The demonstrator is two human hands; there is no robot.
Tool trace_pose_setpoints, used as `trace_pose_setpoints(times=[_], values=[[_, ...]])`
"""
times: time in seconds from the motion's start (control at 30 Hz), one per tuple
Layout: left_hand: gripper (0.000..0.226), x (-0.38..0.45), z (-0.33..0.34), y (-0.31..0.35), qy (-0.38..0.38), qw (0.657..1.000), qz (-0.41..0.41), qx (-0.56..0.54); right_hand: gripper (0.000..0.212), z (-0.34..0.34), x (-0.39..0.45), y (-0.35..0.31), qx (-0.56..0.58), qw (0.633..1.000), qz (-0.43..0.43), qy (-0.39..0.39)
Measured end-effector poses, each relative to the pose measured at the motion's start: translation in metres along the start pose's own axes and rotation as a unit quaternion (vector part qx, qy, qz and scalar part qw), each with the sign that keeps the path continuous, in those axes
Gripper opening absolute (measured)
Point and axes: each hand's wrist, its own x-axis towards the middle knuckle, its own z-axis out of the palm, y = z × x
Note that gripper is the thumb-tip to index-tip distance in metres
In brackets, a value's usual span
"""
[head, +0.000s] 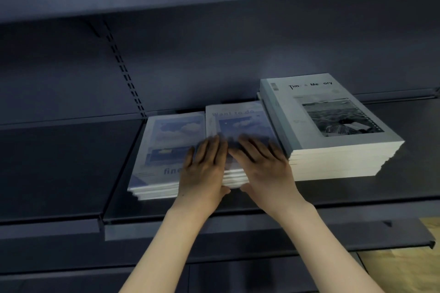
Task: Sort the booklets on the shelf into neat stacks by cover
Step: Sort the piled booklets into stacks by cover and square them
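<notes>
Both my left hand [204,169] and right hand [264,164] lie flat, fingers spread, apparently squaring the middle blue sky-cover booklet stack [238,123] on the dark metal shelf [71,162]; next, nudge edges flush.

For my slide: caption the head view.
Both hands, left hand and right hand, square the middle booklet stack on the shelf.

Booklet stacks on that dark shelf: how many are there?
3. The left stack lies under the left hand; the middle stack lies under both hands, mostly the right hand; the tallest right stack is untouched. Nothing appears hidden behind.
</notes>
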Motion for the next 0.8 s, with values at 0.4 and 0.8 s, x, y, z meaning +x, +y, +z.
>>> trace_pose_setpoints(times=[0.4,0.8], values=[[0.097,0.0,0.004,-0.001,0.015,0.999,0.014,0.036,0.089,0.004,-0.001,0.005,-0.009,1.0,-0.008,0.019],[0.087,0.0,0.002,-0.004,0.088,0.994,0.058,0.024,0.078,-0.008,0.003,0.022,0.043,0.997,-0.022,-0.054]])
